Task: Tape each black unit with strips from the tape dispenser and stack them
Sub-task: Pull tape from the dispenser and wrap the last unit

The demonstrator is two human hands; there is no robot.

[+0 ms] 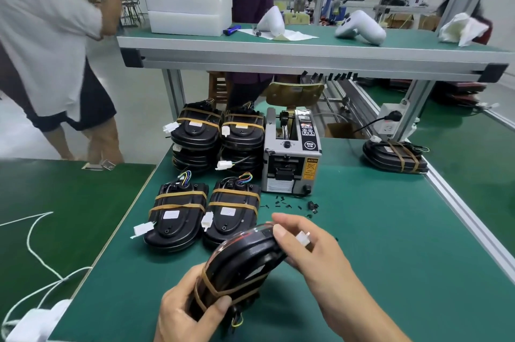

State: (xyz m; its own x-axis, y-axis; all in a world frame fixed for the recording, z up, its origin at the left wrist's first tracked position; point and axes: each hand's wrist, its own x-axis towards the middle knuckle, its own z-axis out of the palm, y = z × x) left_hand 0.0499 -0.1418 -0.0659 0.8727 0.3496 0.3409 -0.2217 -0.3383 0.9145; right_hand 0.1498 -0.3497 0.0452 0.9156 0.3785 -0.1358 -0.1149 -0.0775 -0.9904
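Green bench [362, 244]: taped black units [204, 213], tape dispenser [291, 157], scraps [289, 203].

Taped black unit [245, 260] in both hands, L hand [186, 311] + R hand [309, 244], over green table [390, 244]

Open green mat [376, 230] lies right of the hands; ahead, the tape dispenser [291, 157], stacked black units [217, 135] and scattered black scraps [292, 203] block the way.

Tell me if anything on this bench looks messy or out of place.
Small black scraps lie scattered on the green mat in front of the tape dispenser. One taped black unit sits alone at the right edge, away from the stacks. Otherwise the taped units look orderly.
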